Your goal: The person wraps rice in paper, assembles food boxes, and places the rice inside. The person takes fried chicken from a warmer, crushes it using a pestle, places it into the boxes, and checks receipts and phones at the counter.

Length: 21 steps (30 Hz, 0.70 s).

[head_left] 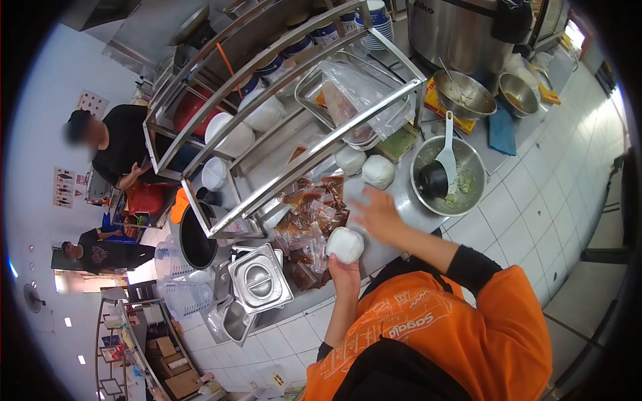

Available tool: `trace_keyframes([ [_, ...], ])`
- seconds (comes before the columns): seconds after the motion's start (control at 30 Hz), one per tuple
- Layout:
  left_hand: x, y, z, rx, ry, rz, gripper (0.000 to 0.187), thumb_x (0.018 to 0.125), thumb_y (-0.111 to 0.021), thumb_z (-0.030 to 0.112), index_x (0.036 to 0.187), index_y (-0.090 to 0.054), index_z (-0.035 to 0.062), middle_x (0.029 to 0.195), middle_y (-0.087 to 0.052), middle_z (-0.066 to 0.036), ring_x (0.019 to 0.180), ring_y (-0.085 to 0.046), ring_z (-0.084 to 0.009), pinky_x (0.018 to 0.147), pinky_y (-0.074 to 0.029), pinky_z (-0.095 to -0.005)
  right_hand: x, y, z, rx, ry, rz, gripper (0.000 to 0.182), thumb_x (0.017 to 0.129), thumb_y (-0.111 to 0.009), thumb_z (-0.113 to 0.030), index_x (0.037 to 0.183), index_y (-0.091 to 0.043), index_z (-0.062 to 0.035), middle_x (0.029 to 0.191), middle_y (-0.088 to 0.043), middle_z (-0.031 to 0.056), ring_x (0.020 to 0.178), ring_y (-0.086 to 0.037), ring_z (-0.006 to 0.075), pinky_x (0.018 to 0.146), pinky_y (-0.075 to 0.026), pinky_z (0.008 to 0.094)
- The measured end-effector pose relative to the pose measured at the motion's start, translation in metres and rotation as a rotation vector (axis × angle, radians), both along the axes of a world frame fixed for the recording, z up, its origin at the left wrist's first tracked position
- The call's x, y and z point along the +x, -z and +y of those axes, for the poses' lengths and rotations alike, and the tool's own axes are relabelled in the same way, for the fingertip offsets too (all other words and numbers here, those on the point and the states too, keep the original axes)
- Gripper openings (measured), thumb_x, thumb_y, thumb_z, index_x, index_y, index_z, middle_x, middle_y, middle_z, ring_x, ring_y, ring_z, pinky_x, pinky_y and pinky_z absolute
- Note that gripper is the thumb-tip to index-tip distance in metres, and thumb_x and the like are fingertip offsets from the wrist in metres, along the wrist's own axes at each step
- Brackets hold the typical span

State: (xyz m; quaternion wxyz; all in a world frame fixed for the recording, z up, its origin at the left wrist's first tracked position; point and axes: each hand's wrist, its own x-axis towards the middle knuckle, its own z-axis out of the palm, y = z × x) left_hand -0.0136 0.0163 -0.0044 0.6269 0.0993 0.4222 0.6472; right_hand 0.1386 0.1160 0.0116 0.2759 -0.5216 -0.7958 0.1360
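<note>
My left hand (344, 271) holds a round white wrapped bundle (346, 245) from below, near the counter's front edge. Up and to the right of it, my right hand (376, 215) is in the air with its fingers spread, slightly blurred, holding nothing. Two more white round bundles, one (378, 172) nearer and one (350, 160) behind it, sit on the steel counter beyond my right hand. Plastic packets of brown sauce (312, 227) lie piled to the left of the held bundle.
A steel bowl (422, 196) with a white spatula and black cup is at right, bowls (466, 95) behind. A metal rack (314, 148) spans the counter. Lidded steel containers (259, 277) stand left. Two people (124, 144) are at far left.
</note>
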Motion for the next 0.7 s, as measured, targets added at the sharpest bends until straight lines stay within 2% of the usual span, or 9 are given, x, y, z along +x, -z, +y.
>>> trace_keyframes([
  [0.07, -0.005, -0.016, 0.006, 0.065, -0.002, -0.092, 0.052, 0.099, -0.041, 0.037, 0.14, -0.04, 0.0052, 0.142, -0.047, -0.011, 0.13, -0.048, -0.0276, 0.107, -0.042, -0.043, 0.009, -0.001, 0.044, 0.153, 0.27, 0.053, 0.06, 0.083, -0.07, -0.031, 0.137, -0.05, -0.0161, 0.133, -0.045, 0.0215, 0.12, -0.044, 0.0385, 0.099, -0.037, 0.0494],
  [0.17, -0.009, -0.026, 0.012, 0.16, 0.039, -0.269, 0.051, 0.099, -0.044, 0.036, 0.139, -0.041, 0.0049, 0.14, -0.049, -0.012, 0.129, -0.049, -0.0293, 0.105, -0.044, -0.0446, 0.012, 0.024, 0.064, 0.06, 0.37, -0.086, 0.066, 0.078, -0.074, -0.03, 0.137, -0.048, -0.0146, 0.137, -0.042, 0.0229, 0.122, -0.043, 0.0402, 0.103, -0.037, 0.049],
  [0.2, -0.011, -0.027, 0.014, 0.189, 0.064, -0.334, 0.051, 0.099, -0.045, 0.035, 0.139, -0.041, 0.0047, 0.139, -0.05, -0.012, 0.128, -0.05, -0.0298, 0.104, -0.045, -0.045, 0.012, 0.015, 0.058, 0.007, 0.348, -0.106, 0.066, 0.074, -0.077, -0.029, 0.134, -0.05, -0.0185, 0.136, -0.042, 0.0242, 0.119, -0.045, 0.0411, 0.099, -0.041, 0.0492],
  [0.3, -0.005, -0.011, 0.015, 0.021, 0.056, -0.073, 0.051, 0.097, -0.053, 0.03, 0.139, -0.041, 0.0042, 0.137, -0.051, -0.013, 0.125, -0.052, -0.0301, 0.103, -0.046, -0.0447, 0.017, 0.006, 0.032, -0.207, 0.228, -0.107, 0.068, 0.072, -0.079, -0.027, 0.133, -0.051, -0.0238, 0.135, -0.041, 0.0249, 0.116, -0.048, 0.0422, 0.094, -0.046, 0.0485],
  [0.33, -0.004, -0.01, 0.014, 0.037, 0.059, -0.113, 0.05, 0.096, -0.057, 0.025, 0.139, -0.041, 0.0034, 0.135, -0.053, -0.014, 0.122, -0.055, -0.0298, 0.103, -0.047, -0.0441, 0.02, 0.007, 0.025, -0.151, 0.23, -0.089, 0.067, 0.07, -0.079, -0.022, 0.132, -0.053, -0.0272, 0.132, -0.043, 0.0249, 0.113, -0.049, 0.0437, 0.092, -0.048, 0.047],
  [0.43, 0.0, -0.005, 0.015, -0.012, 0.071, 0.029, 0.052, 0.096, -0.056, 0.025, 0.141, -0.037, 0.0053, 0.137, -0.05, -0.013, 0.125, -0.052, -0.0281, 0.102, -0.047, -0.0442, 0.033, 0.001, 0.022, -0.354, 0.187, 0.123, 0.069, 0.068, -0.079, -0.019, 0.132, -0.053, -0.024, 0.128, -0.045, 0.0245, 0.112, -0.049, 0.0438, 0.094, -0.047, 0.0443],
  [0.53, 0.012, -0.017, 0.018, -0.016, -0.053, 0.244, 0.056, 0.095, -0.061, 0.024, 0.143, -0.035, 0.0119, 0.14, -0.045, -0.012, 0.127, -0.048, -0.0261, 0.101, -0.047, -0.0435, 0.021, -0.019, 0.014, -0.429, 0.012, 0.803, 0.068, 0.068, -0.078, -0.019, 0.132, -0.054, -0.021, 0.121, -0.047, 0.0243, 0.11, -0.049, 0.0429, 0.095, -0.045, 0.0425],
  [0.63, 0.012, -0.021, 0.023, 0.212, -0.022, -0.153, 0.066, 0.093, -0.063, 0.035, 0.146, -0.028, 0.0171, 0.142, -0.041, -0.011, 0.129, -0.045, -0.0278, 0.104, -0.043, -0.0446, -0.013, -0.069, -0.032, -0.323, -0.089, 0.382, 0.072, 0.072, -0.077, -0.024, 0.137, -0.049, -0.0143, 0.129, -0.042, 0.0286, 0.117, -0.043, 0.0456, 0.103, -0.037, 0.046],
  [0.7, 0.001, -0.021, 0.017, 0.243, 0.08, -0.04, 0.07, 0.093, -0.056, 0.045, 0.148, -0.026, 0.0124, 0.144, -0.04, -0.011, 0.132, -0.043, -0.0272, 0.107, -0.04, -0.0444, -0.025, -0.066, -0.054, -0.29, -0.2, 0.242, 0.079, 0.077, -0.071, -0.03, 0.147, -0.037, -0.0144, 0.136, -0.036, 0.0306, 0.124, -0.037, 0.0485, 0.107, -0.032, 0.0491],
])
